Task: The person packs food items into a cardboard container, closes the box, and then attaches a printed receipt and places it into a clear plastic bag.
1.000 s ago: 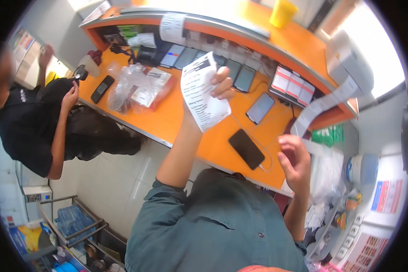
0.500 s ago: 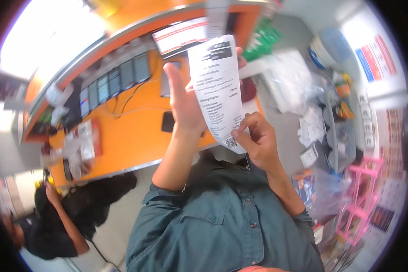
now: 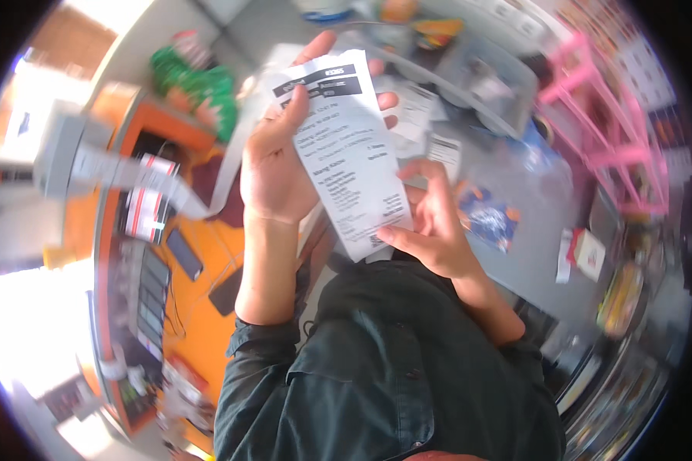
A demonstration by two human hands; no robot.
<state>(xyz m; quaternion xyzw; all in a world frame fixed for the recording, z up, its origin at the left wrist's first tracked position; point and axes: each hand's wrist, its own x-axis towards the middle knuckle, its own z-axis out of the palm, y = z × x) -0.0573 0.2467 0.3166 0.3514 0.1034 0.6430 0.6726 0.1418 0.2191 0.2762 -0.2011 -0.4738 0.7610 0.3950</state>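
I hold a long white printed paper slip [image 3: 350, 150] up in front of me with both hands. My left hand [image 3: 277, 165] grips its upper left edge, thumb over the dark printed band at the top. My right hand [image 3: 430, 223] pinches the slip's lower right corner between thumb and fingers. Behind the slip lies a grey surface [image 3: 530, 261] scattered with small packets and paper labels.
An orange counter [image 3: 207, 323] with several dark phones [image 3: 183, 253] runs down the left. A grey printer [image 3: 58, 150] feeds a long paper strip [image 3: 142, 180]. A green bag [image 3: 196, 81] sits top left. A pink wire rack [image 3: 615, 131] stands at the right.
The view has swung to the right, so the orange counter now lies at the left. My right hand has slid down to the slip's lower corner. The seated person is out of view.
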